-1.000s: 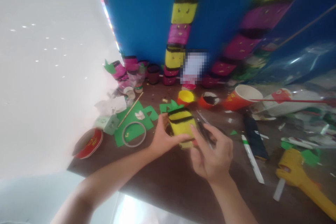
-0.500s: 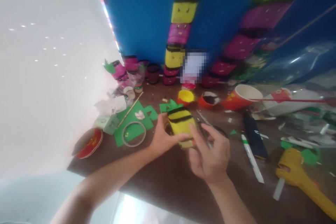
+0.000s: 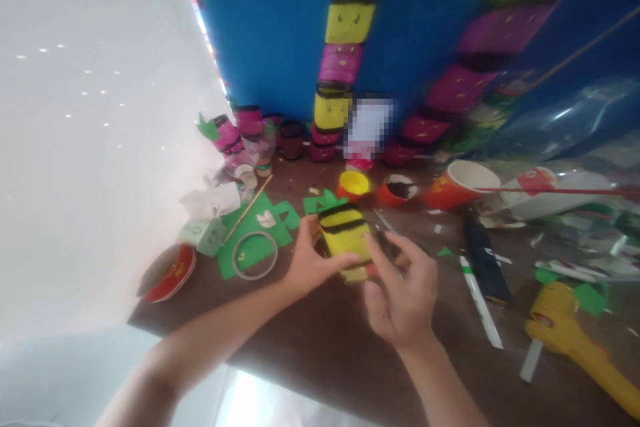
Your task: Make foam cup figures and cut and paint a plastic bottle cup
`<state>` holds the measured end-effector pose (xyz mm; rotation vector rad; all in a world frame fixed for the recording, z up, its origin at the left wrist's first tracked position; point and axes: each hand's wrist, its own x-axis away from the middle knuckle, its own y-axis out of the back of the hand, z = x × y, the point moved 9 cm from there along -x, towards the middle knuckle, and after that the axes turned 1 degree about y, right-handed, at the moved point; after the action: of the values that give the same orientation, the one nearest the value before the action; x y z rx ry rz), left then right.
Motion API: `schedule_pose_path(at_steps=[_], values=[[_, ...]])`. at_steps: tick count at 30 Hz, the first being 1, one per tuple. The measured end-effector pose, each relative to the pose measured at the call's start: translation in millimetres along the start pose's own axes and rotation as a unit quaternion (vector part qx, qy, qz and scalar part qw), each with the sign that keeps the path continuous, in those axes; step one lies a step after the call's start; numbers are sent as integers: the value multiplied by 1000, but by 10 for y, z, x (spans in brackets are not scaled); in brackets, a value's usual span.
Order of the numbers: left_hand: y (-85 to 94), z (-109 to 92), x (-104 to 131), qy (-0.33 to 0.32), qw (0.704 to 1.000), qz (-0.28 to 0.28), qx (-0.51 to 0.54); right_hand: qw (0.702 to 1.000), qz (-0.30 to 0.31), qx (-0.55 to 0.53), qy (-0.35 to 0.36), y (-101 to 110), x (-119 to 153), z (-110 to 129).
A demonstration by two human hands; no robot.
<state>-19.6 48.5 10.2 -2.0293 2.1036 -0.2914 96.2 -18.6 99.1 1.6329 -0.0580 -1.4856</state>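
Observation:
A yellow paper cup (image 3: 345,240) with black bands is tilted on its side above the table. My left hand (image 3: 320,250) is wrapped around its left side, the thumb lying across the front. The index fingertip of my right hand (image 3: 403,287) touches the cup's yellow face, beside a small pale speck. That hand's other fingers are apart and its thumb sits lower, near the cup's edge. Partly hidden behind the right hand lies a thin metallic tool (image 3: 387,221), too blurred to name.
Green paper (image 3: 273,250) with a tape ring (image 3: 255,255) lies left. On the right are a white marker (image 3: 481,303), a yellow glue gun (image 3: 555,320) and a large red cup (image 3: 460,187). Painted cup stacks (image 3: 333,110) stand against the blue board.
My right thumb and fingers have shifted slightly away from the cup, baring a small speck by the index fingertip. The left hand and the cup are almost still.

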Motion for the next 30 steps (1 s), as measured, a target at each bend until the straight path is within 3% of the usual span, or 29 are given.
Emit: schedule_pose_path(at_steps=[11,18,24,30], values=[[17,38,-6,7,1000,-2,3,999,-6,-42,-26,-2,22,-70],[9,36,-6,6,1000,0,0,986,-84,-58,-130,93,20,-261],[-21,10,9,10,1000,11,1,951,-92,-137,-263,57,105,-486],[2,55,0,17,1000,4,-5,915,-89,-198,-339,8,163,-610]])
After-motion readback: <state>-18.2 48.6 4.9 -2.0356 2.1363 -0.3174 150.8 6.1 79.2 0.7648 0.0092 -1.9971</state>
